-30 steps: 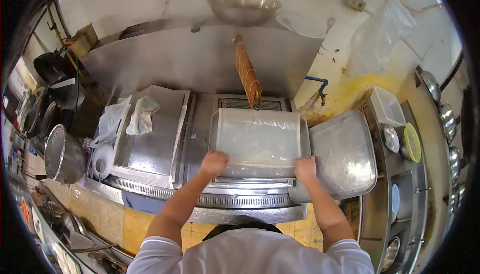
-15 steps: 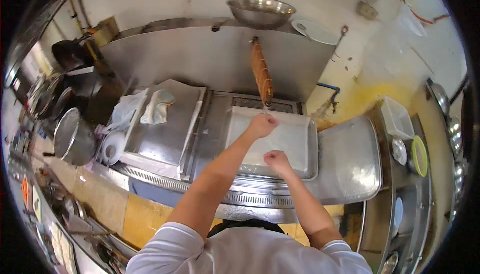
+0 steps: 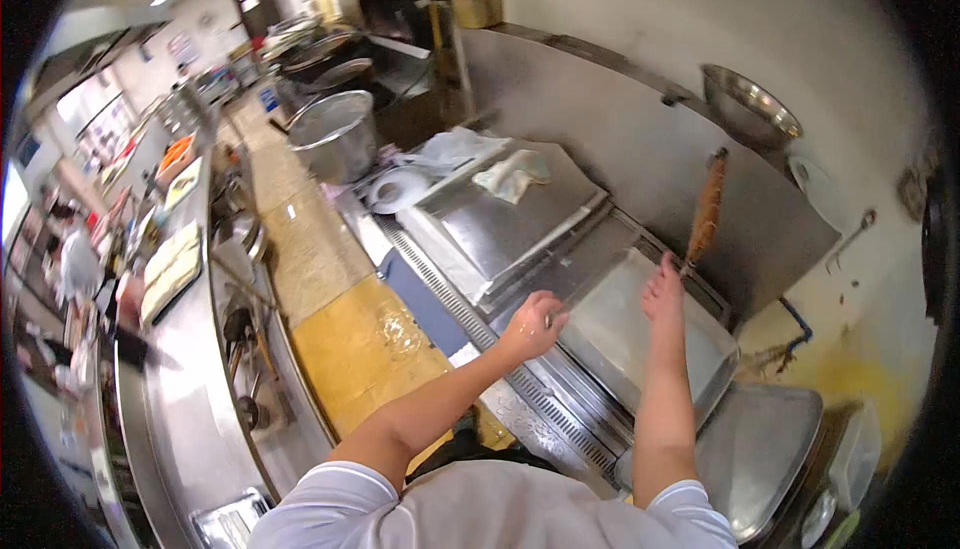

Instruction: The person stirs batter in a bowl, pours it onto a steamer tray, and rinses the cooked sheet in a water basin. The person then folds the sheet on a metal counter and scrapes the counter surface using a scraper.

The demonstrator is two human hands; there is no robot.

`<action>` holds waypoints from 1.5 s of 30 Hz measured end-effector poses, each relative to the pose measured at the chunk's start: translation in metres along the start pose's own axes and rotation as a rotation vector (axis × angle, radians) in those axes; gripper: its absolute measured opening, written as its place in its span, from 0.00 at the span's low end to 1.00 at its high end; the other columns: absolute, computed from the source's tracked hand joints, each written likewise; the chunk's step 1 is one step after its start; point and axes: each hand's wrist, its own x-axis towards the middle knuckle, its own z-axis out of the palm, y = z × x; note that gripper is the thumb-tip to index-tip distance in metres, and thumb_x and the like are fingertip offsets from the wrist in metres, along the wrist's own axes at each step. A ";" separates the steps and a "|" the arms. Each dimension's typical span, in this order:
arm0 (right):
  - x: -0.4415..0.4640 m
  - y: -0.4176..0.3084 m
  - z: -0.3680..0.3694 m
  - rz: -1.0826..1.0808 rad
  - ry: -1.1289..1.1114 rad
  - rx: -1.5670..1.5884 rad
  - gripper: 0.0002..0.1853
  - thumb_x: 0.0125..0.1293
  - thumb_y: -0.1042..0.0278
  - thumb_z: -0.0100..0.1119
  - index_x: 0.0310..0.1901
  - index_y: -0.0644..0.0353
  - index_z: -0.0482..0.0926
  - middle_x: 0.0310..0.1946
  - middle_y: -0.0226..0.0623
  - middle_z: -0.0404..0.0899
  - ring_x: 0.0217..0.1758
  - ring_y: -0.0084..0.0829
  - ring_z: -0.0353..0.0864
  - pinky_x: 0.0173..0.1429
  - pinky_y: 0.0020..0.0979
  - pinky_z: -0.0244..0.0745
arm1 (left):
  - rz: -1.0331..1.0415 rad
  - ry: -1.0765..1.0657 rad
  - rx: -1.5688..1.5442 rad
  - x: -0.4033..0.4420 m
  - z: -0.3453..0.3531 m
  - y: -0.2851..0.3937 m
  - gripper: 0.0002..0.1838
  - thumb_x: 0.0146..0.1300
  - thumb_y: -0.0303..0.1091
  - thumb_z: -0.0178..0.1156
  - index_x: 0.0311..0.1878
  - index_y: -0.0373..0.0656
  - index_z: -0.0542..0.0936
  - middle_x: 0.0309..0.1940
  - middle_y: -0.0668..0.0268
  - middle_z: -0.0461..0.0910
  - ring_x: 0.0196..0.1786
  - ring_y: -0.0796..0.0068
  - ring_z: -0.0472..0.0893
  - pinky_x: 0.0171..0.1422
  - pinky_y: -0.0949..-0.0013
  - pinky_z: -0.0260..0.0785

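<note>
At the steel counter, over the shallow rectangular metal tray (image 3: 716, 392) with a pale layer (image 3: 610, 334) in it, one relation stands out to me: the right hand (image 3: 662, 289) is much the nearer to the long brown wrapped pipe, bound round with pale cord (image 3: 706, 211). That pipe slants out from the grey steel wall panel (image 3: 620, 114) behind the tray, its lower end coming down near the tray's far edge, its long axis running roughly across the tray's own, which follows the counter's length. From the right hand, the pipe's end lies just beside the raised fingertips, on the wall side; whether they touch it I cannot tell, and the hand looks loosely curled. The left hand (image 3: 535, 327) is well apart from the pipe, beyond the tray's near left corner, fingers bent inward; whether they pinch anything I cannot make out. A larger grey metal tray (image 3: 770, 449) lies right of the first tray, and a crumpled whitish cloth (image 3: 515, 177) lies to its left.
</note>
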 end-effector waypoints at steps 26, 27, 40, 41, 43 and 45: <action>-0.346 0.528 0.273 -1.031 -1.464 -1.070 0.23 0.74 0.60 0.55 0.65 0.64 0.78 0.64 0.49 0.79 0.75 0.55 0.68 0.80 0.52 0.57 | -0.516 0.496 -1.830 -0.212 -0.329 -0.253 0.37 0.79 0.66 0.38 0.75 0.46 0.65 0.73 0.55 0.68 0.71 0.57 0.73 0.73 0.45 0.68; -0.354 0.547 0.284 -1.093 -1.454 -1.025 0.22 0.75 0.59 0.54 0.64 0.64 0.79 0.61 0.48 0.82 0.72 0.53 0.73 0.77 0.52 0.63 | -0.489 0.537 -1.835 -0.222 -0.347 -0.259 0.38 0.78 0.67 0.37 0.76 0.46 0.64 0.75 0.55 0.67 0.72 0.57 0.72 0.74 0.45 0.66; -0.345 0.722 0.381 0.439 -1.132 -1.239 0.23 0.79 0.49 0.50 0.60 0.60 0.80 0.56 0.46 0.79 0.56 0.38 0.80 0.58 0.42 0.77 | -0.441 0.725 -1.401 -0.321 -0.494 -0.221 0.45 0.77 0.72 0.30 0.85 0.51 0.47 0.86 0.64 0.47 0.83 0.58 0.55 0.84 0.46 0.50; -0.345 0.733 0.382 0.408 -1.186 -1.208 0.20 0.78 0.52 0.51 0.55 0.60 0.81 0.48 0.39 0.81 0.48 0.33 0.80 0.52 0.40 0.78 | -0.475 0.730 -1.349 -0.328 -0.503 -0.218 0.46 0.77 0.72 0.33 0.85 0.49 0.46 0.86 0.64 0.46 0.83 0.58 0.57 0.84 0.47 0.52; -0.308 0.792 0.371 0.346 -1.238 -1.198 0.16 0.74 0.58 0.57 0.52 0.63 0.82 0.40 0.36 0.84 0.41 0.30 0.81 0.47 0.34 0.78 | -0.664 0.859 -1.146 -0.345 -0.508 -0.238 0.44 0.77 0.68 0.43 0.84 0.47 0.54 0.80 0.59 0.60 0.78 0.61 0.65 0.78 0.51 0.60; -0.327 0.807 0.377 0.179 -1.279 -1.261 0.15 0.71 0.62 0.61 0.50 0.64 0.83 0.40 0.37 0.85 0.40 0.29 0.82 0.44 0.34 0.77 | -0.848 0.934 -0.913 -0.365 -0.509 -0.264 0.40 0.75 0.63 0.53 0.79 0.45 0.64 0.72 0.57 0.72 0.70 0.63 0.73 0.71 0.54 0.67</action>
